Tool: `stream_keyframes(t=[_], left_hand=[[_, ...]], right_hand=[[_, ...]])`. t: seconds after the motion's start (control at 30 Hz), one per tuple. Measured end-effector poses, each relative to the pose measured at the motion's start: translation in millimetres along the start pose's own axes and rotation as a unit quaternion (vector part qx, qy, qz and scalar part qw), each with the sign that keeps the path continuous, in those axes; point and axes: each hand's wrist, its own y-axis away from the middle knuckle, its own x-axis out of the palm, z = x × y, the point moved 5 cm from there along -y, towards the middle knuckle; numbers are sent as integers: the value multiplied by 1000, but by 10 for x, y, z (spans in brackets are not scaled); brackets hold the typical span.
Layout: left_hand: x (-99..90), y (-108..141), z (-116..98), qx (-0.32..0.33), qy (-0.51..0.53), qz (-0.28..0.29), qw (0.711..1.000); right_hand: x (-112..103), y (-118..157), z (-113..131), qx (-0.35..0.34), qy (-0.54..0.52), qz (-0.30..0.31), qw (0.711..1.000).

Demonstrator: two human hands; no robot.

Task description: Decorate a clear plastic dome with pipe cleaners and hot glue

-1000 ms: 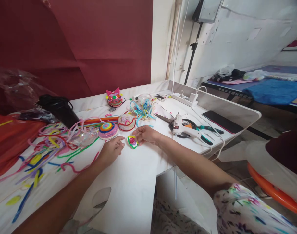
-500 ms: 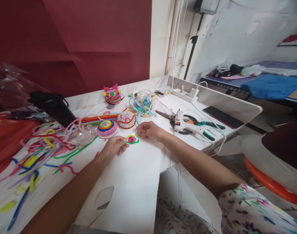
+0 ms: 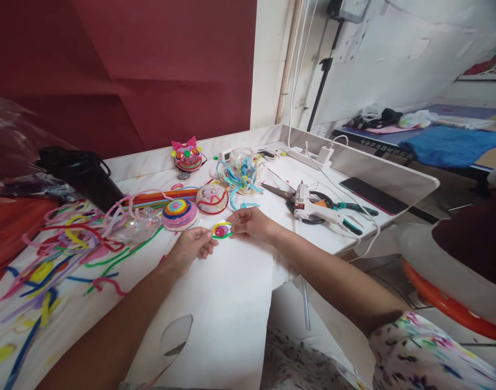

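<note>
Between my two hands is a small eye-shaped craft piece point(image 3: 222, 231), edged in yellow and green with a pink-red round centre. My left hand point(image 3: 192, 242) pinches its left end between thumb and fingers. At its right end, the fingertips of my right hand point(image 3: 250, 222) are closed on its edge. Under the hands lies a white sheet point(image 3: 227, 303) with an oval hole cut near its front. Just beyond my left hand sits a dome ringed with coloured pipe cleaners point(image 3: 179, 214). A paler dome with a red strand point(image 3: 212, 199) stands beside it.
Loose pipe cleaners point(image 3: 79, 238) spread over the left side, near a black bottle point(image 3: 79, 176). Right of my hands lie a white glue gun point(image 3: 308, 206), scissors point(image 3: 278, 190) and pliers. A pink-eared mask point(image 3: 187, 155) and blue strands point(image 3: 243, 174) stand behind; a power strip point(image 3: 308, 157) sits at the back.
My right hand has moved in to the craft piece, and its fingertips now meet the right end. My left hand keeps its pinch. The view has shifted slightly.
</note>
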Motion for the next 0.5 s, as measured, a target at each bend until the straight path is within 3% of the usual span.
stream_keyframes(t=[0.5], left_hand=[[7, 12, -20, 15, -9, 4, 1000]], right_hand=[[10, 15, 50, 21, -13, 4, 1000]])
